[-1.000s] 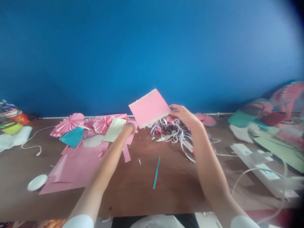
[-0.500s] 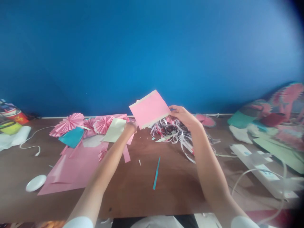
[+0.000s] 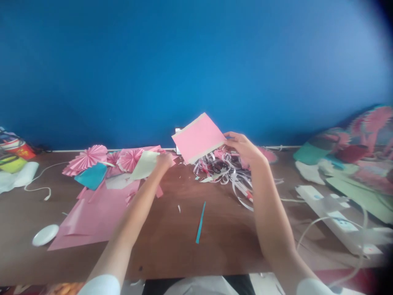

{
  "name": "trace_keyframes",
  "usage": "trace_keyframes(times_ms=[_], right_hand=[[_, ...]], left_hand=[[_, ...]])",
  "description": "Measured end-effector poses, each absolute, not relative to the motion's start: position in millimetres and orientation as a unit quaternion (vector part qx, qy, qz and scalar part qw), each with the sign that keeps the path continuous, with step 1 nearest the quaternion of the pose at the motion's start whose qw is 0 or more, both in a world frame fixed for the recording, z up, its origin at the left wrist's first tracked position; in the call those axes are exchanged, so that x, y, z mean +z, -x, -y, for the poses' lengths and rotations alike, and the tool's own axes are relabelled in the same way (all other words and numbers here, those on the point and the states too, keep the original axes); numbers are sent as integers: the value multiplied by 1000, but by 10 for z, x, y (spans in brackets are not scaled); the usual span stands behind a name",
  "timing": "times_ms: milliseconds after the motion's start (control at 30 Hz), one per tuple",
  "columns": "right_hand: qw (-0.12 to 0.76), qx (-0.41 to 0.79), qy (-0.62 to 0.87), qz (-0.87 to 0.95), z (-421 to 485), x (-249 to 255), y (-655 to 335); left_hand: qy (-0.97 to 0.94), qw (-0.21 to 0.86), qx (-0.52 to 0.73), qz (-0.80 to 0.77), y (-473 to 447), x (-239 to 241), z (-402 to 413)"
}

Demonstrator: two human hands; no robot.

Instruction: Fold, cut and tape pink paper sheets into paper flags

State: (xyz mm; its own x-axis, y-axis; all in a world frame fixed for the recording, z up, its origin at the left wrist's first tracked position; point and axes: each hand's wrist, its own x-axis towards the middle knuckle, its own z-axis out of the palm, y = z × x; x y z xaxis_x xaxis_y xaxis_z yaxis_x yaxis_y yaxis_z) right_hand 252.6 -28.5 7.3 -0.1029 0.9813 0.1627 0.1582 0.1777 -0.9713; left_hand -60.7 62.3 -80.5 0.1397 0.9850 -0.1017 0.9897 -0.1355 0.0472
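Two hands over counter [image 3: 215,246]: right hand [image 3: 242,147] pinches pink card [image 3: 199,137] by its right edge, held above strip pile [image 3: 227,174]. Left hand [image 3: 164,160], w/ fingers closed, grips pale sheet [image 3: 144,165] left of card. Best keep card steady, grip light.

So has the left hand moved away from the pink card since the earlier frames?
Yes. The left hand has slid left off the pink card, toward the paper fans; only the right hand holds it.
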Motion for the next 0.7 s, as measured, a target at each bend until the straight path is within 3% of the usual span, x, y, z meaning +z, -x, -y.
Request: trace_keyframes(times_ms=[367,700], right_hand=[[482,423,471,606,330,121,-2556],[485,452,479,575,224,-2,-2360]], left_hand=[[-683,-42,90,-724,971,-224,-522],[-618,-86,477,-619,1366,287,-347]])
